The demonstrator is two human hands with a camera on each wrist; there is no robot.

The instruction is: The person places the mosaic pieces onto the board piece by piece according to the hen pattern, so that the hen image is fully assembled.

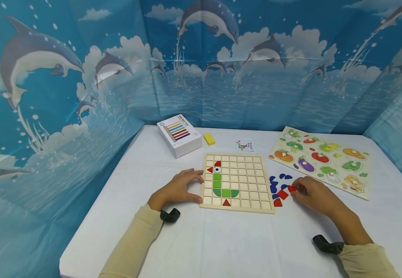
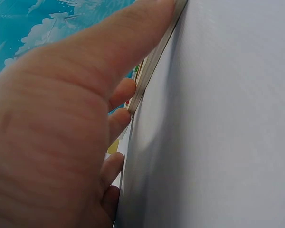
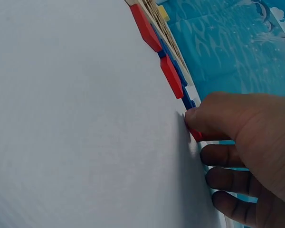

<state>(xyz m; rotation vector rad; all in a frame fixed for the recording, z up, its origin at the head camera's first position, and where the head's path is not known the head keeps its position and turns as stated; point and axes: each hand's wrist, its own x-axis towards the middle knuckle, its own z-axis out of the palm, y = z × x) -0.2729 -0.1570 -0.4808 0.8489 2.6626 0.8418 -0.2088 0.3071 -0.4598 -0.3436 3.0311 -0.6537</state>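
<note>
Left hand with thumb and fingers apart, right hand in a pinch

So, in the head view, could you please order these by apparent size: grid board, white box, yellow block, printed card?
From largest to smallest:
1. Grid board
2. White box
3. Printed card
4. Yellow block
No two look alike.
</note>
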